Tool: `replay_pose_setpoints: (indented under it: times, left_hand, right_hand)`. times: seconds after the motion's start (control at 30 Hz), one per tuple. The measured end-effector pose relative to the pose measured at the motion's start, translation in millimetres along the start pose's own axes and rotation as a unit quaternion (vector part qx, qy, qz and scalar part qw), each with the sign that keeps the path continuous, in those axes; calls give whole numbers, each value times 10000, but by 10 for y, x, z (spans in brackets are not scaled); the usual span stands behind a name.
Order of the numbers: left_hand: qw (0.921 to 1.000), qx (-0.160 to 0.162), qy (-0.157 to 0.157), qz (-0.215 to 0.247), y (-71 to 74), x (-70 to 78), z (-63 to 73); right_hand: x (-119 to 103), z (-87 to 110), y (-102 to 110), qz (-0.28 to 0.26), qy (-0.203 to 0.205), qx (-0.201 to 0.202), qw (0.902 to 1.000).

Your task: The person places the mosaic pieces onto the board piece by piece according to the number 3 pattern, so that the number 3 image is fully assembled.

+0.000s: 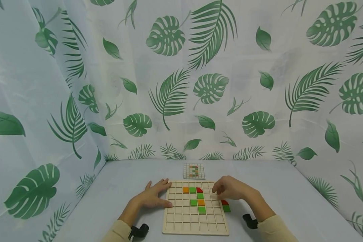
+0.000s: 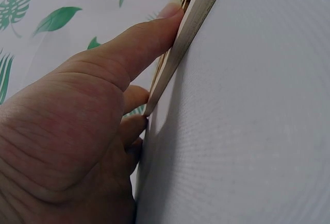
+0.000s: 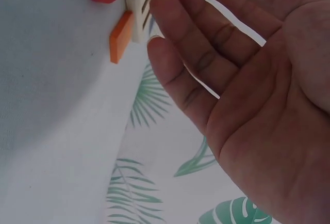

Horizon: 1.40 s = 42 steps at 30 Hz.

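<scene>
A square wooden grid board (image 1: pixel 181 228) lies on the table, with several flat coloured tiles set in its cells: an orange tile (image 1: pixel 186 190), green tiles such as the one in the top row (image 1: pixel 192 190), and a red tile with a rounded corner (image 1: pixel 199 190). My left hand (image 1: pixel 153 195) rests on the board's left edge, thumb and fingers spread. Over the board's upper right side hovers my right hand (image 1: pixel 231 189), fingers loosely bent, nothing visible in them. Beside the right edge lie a loose red tile (image 1: pixel 225 202), a green tile (image 1: pixel 226 208) and an orange tile (image 3: pixel 121 37).
Behind the board lies a small printed card (image 1: pixel 194 171) with a grid pattern of coloured squares. The pale table (image 1: pixel 109 181) meets a leaf-patterned cloth (image 1: pixel 175 141) at the back and sides. A black wrist device (image 1: pixel 249 222) is near the right sleeve.
</scene>
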<state>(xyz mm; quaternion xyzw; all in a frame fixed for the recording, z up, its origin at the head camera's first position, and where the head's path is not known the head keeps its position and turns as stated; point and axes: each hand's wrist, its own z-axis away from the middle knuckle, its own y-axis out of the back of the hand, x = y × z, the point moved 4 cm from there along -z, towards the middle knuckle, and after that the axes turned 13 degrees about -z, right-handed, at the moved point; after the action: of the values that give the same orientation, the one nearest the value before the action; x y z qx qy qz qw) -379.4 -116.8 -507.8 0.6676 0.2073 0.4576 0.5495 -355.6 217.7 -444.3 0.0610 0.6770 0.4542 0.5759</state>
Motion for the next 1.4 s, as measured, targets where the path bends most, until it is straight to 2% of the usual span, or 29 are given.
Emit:
replay_pose_setpoints:
  times: [0.17, 0.67, 0.97, 1.17, 1.4]
  left_hand:
    - [10000, -7, 29, -3, -7, 0, -4]
    - [10000, 21, 26, -20, -2, 3, -1]
    - [10000, 37, 19, -23, 5, 12, -2]
    - [10000, 45, 16, -20, 7, 22, 2]
    - [10000, 26, 8, 1, 8, 15, 6]
  right_hand:
    - [4, 52, 14, -87, -268, 11, 9996]
    - [118, 76, 6, 119, -510, 9, 9986]
    - [131, 72, -6, 424, -891, 321, 9946]
    - [131, 76, -15, 522, -1057, 371, 9923]
    - [141, 75, -16, 572, -972, 346, 9930]
